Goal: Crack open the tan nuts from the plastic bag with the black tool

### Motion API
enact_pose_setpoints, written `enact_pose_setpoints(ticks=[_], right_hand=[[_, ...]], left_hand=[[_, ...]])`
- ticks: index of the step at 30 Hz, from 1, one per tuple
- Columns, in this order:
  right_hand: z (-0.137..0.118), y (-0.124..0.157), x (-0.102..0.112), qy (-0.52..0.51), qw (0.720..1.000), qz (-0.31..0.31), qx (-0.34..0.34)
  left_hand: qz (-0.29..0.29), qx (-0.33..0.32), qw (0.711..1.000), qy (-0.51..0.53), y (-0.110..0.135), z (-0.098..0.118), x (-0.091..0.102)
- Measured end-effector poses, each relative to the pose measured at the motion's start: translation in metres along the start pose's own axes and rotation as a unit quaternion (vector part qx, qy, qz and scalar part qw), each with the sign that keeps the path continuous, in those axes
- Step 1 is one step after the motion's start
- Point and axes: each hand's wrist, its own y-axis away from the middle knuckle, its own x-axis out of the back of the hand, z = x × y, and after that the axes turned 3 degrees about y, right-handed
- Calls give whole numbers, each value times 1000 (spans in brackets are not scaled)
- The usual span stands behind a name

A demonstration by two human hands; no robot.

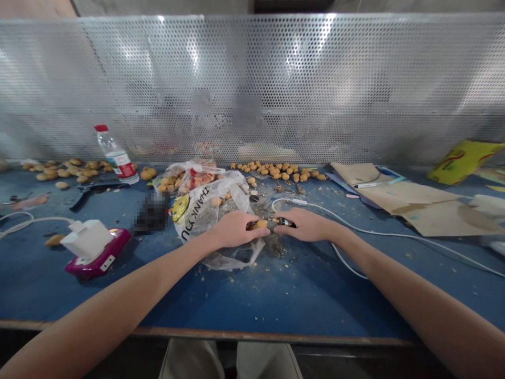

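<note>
My left hand point(234, 229) grips a round tan fruit, probably a longan point(259, 225), at the middle of the blue worktable point(300, 295). My right hand point(303, 223) pinches a small dark and metallic tool point(285, 222) against that fruit. A clear "THANK YOU" plastic bag point(209, 221) lies just left of my left hand, touching it. Broken husk bits point(272, 247) are scattered under both hands. Behind them sit a bag of fruit point(189, 176) and loose piles of tan fruit point(276, 171) point(63, 171).
A water bottle point(116, 155) lies at back left, near black-handled pliers point(98, 190). A white charger on a magenta device point(90, 250) sits left. White cables point(355, 223) cross the table. Brown paper sheets point(414, 200) lie right. A perforated metal screen point(252, 89) stands behind.
</note>
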Motion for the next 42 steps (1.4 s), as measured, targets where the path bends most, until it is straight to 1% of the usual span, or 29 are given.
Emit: enact_pose_setpoints(ticks=[10,12,16,20,25,31,35,42], right_hand=[[-1,0,2,-19,1000,-5,-1],[-2,0,3,-12,1000,-6,-2],[-4,1,3,-1,1000,-8,-1],[-3,0,1,8,1000,-4,-4],[0,1,1,11,1000,-3,-18],[-2,4,3,14,1000,-4,-19],[-5,5,4,26,999,-13,-16],[-4,5,4,25,1000,-5,1]], left_hand=[[-3,-2,1000,0,0,2,0],[3,-7,1000,-20,0,2,0],[36,-26,995,-90,0,-1,-3],[13,-32,991,-129,0,-3,-4],[-8,-43,991,-127,0,-4,-2],[-10,-54,989,-137,1,-5,-1],[-22,-48,986,-158,0,-3,-1],[-34,-61,985,-158,-1,-3,0]])
